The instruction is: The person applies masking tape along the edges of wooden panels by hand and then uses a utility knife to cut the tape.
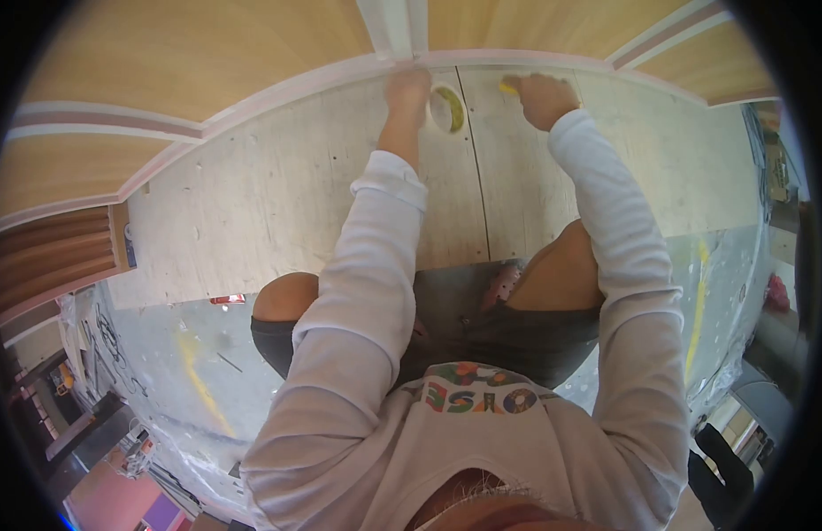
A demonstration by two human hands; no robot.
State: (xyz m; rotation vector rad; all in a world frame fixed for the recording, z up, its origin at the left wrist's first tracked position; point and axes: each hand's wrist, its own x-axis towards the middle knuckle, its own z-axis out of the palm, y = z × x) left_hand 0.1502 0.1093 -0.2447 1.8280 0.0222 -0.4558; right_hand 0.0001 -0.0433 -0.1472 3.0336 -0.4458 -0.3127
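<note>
My left hand [408, 93] is closed, blurred, and reaches to the foot of the white post [398, 40] where it meets the board. What its fingers hold is hidden. Right beside that hand, a pale tape roll [456, 108] with a yellowish inner ring overlaps the plywood board [296, 177]. My right hand [548, 99] is wrapped round a small yellow tool [510, 85], whose tip pokes out to the left of the fingers, close over the board. A dark seam in the plywood runs between my two hands.
A wood-panelled front [207, 53] with white and pinkish edging curves along the far side. Beneath me lies a grey floor [190, 354] with yellow streaks. Cables and clutter [110, 345] lie at the left; a red bundle [776, 292] is at the far right.
</note>
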